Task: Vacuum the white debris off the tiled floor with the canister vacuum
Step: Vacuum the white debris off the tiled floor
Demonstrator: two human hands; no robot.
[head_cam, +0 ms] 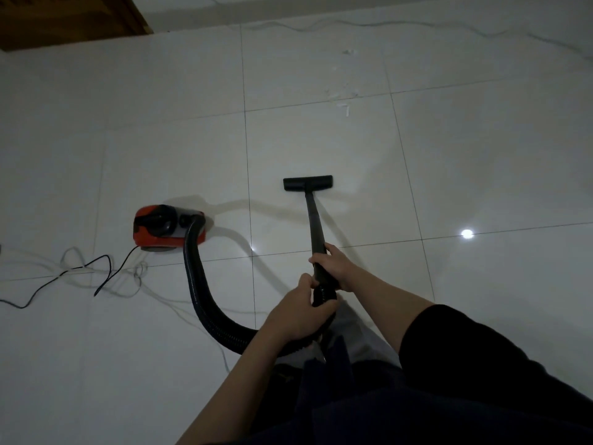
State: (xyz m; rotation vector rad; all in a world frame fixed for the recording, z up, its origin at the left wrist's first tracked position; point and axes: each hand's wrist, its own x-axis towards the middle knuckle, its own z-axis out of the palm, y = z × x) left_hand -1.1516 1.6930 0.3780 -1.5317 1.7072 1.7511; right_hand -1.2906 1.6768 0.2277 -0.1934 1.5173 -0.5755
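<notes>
Vacuum canister (163, 228) sits at left on the floor (481, 175); the left hand (298, 311) grips the hose (199, 293), the right hand (332, 263) the wand (316, 224). White debris (343, 101) lies well beyond the nozzle (307, 183), straight along the wand and slightly right.

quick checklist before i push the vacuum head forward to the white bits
1. Both hands on the wand: ok, right hand grips the tube, left hand holds the hose end.
2. Floor head flat on the tiles: ok.
3. Debris reached: not ok, it lies ahead of the head, further on.
4. Path to debris clear: ok.
5. Hose slack from the canister: ok, loose curve.
6. Black cord plugged in, motor running: cannot tell.
</notes>
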